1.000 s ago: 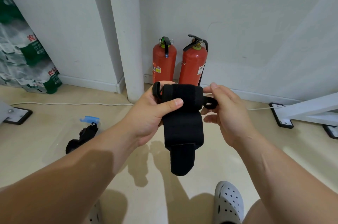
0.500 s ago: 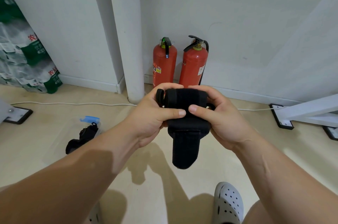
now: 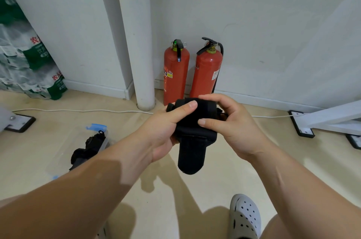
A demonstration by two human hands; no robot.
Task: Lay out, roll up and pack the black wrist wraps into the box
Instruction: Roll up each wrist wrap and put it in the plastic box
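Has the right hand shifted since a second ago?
Yes. The right hand has moved left onto the wrist wrap, its fingers now below the right-hand fire extinguisher rather than off to its right.

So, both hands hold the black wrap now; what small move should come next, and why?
Probably roll one more turn, taking in the loose tail. The left hand and right hand grip the rolled top of the wrist wrap, but its tail hangs free below, so it seems not ready for packing.
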